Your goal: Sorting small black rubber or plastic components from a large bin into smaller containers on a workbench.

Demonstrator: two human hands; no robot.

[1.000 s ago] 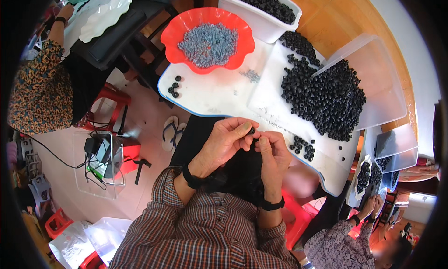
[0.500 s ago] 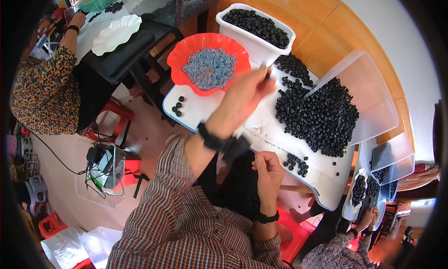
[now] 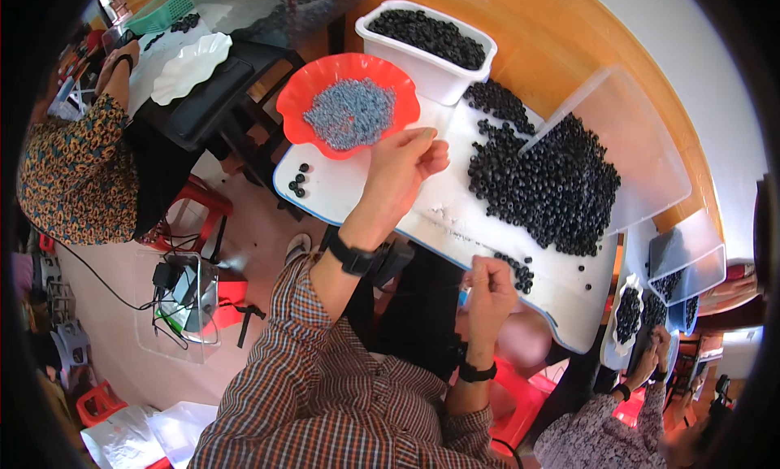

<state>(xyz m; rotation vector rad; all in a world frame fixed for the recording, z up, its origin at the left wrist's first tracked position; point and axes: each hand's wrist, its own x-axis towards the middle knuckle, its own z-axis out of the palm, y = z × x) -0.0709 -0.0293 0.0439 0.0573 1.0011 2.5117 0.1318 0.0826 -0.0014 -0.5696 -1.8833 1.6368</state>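
Raised over the white table (image 3: pixel 341 184), my left hand (image 3: pixel 402 167) is closed, thumb against the curled fingers. Whatever it may hold is too small or hidden to tell. A red scalloped bowl (image 3: pixel 290 115) full of small grey-blue pieces (image 3: pixel 351 111) stands just beyond it. My right hand (image 3: pixel 492 294) is at the table's front edge, its fingers pinched together, and I cannot make out what is in them. Behind this hand lies a small group of black ring-shaped pieces (image 3: pixel 520 275). A large heap of the same black rings (image 3: pixel 552 184) spreads on the right half of the table.
A white tub (image 3: pixel 426 67) of black pieces stands at the back. A clear bin (image 3: pixel 642 144) lies tipped behind the heap. Several black rings (image 3: pixel 301 180) sit by the left corner. Co-workers sit left (image 3: pixel 77 168) and right (image 3: pixel 585 424). A red stool (image 3: pixel 516 396) is below.
My left hand has drawn back toward me, and the dark piece seen at its fingertips no longer shows. My right hand has shifted right, hiding part of the small ring group. The view has moved slightly.
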